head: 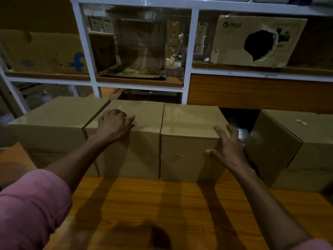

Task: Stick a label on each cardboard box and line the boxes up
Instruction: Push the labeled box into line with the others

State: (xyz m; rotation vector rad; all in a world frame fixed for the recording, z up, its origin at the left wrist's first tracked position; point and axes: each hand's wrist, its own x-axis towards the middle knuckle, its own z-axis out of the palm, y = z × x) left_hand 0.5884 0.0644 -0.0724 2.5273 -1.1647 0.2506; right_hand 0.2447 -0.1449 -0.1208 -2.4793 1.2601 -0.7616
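Observation:
Several plain cardboard boxes stand along the far side of a wooden table [144, 204]. My left hand [114, 123] rests on the top front edge of the second box [137, 150], fingers bent over its top. Beside that box, touching it, is the third box [183, 141]. My right hand [228, 147] lies with spread fingers against the third box's right front corner. A leftmost box [54, 123] sits against the second one. A fourth box [292, 141] stands apart at the right, turned at an angle, with a small pale strip [301, 122] on its top.
A white-framed shelf unit [187, 73] rises behind the boxes, holding a torn Pico carton [234, 42], a carton with a blue logo [45, 51] and a plastic-wrapped box [142, 42]. Another box corner [14, 159] shows at the left table edge.

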